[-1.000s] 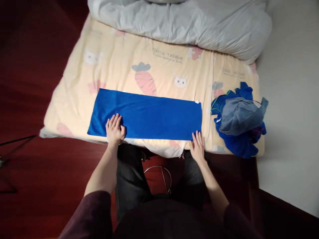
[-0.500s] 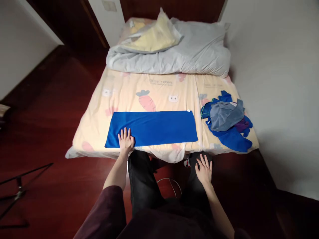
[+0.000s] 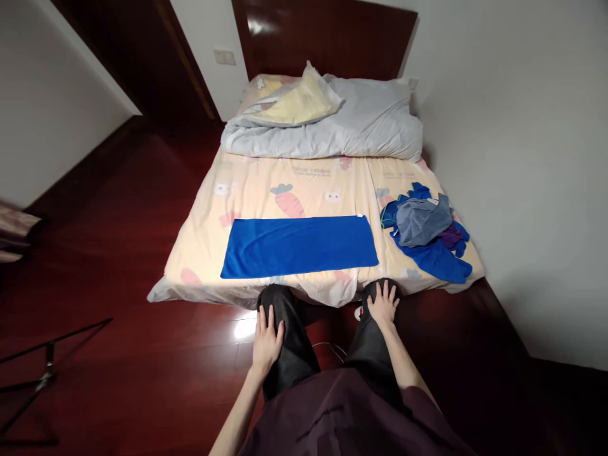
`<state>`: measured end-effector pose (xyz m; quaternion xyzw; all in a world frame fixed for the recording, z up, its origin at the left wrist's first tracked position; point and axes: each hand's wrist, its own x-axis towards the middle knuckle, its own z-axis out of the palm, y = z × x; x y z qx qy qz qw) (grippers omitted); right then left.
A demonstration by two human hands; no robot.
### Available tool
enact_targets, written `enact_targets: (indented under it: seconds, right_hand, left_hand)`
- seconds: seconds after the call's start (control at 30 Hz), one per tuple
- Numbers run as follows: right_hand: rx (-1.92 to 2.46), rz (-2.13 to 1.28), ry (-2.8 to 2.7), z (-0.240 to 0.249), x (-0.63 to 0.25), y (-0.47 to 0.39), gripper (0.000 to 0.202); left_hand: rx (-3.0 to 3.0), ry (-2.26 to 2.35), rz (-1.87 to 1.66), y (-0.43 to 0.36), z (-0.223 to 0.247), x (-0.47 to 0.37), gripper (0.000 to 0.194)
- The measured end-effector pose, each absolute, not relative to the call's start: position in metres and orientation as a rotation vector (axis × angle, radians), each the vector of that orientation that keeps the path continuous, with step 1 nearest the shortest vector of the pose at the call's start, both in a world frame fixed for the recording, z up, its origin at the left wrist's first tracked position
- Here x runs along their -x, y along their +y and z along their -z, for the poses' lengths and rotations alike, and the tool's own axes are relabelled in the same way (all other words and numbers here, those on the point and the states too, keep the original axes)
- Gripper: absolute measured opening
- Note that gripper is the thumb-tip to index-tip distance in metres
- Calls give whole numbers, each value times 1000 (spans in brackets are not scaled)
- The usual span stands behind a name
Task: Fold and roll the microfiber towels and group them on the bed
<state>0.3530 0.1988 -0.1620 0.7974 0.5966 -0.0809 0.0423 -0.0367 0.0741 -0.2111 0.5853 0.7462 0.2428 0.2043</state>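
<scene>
The blue towel lies flat near the bed's close edge, long sides running from nine to three o'clock, a white tag at its two o'clock corner. Taking the towel as the dial's centre, the left hand rests at seven on the left knee, fingers straight and slightly parted, gripping nothing; the right hand rests at four on the right knee, fingers spread wide, also holding nothing. Near three sits a crumpled cloth pile, grey-blue over blue and purple. Across the bed at twelve are a grey quilt and, beyond, the headboard.
</scene>
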Motion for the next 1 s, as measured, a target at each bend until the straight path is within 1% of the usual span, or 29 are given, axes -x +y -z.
enact_targets:
  seconds: [0.1, 0.2, 0.3, 0.4, 0.57, 0.67, 0.77, 0.87, 0.93, 1.0]
  right_hand:
    - [-2390, 212, 1859, 163, -343, 205, 64]
    - [-2378, 187, 1875, 165, -344, 203, 61]
    - [-2359, 202, 1920, 168, -353, 199, 60]
    - [-2334, 196, 1967, 170, -359, 196, 60]
    - [-2324, 175, 1993, 172, -356, 195, 59]
    - [-2321, 246, 1962, 166, -355, 198, 56]
    - [-2278, 371, 1965, 154, -354, 214, 49]
    - [-2170, 495, 2184, 134, -340, 250, 43]
    - [-2091, 517, 2408, 120, -319, 285, 42]
    - [-2012, 517, 2567, 107, -290, 325, 42]
  left_hand:
    - [-1663, 2091, -629, 39, 204, 26, 73]
    - [-1682, 2144, -587, 31, 200, 17, 76]
    - [-1623, 2286, -575, 40, 200, 6, 78]
    - [-1584, 2403, -527, 60, 200, -6, 76]
    - [-1633, 2417, -430, 93, 190, -25, 75]
    - [-1676, 2375, -419, 103, 182, -30, 76]
    - [-1757, 2236, -465, 109, 178, -32, 65]
    - [-1745, 1935, -609, 122, 178, -34, 49]
    - [-1557, 1717, -730, 137, 181, -38, 39]
    - [-1240, 1522, -846, 157, 187, -47, 37]
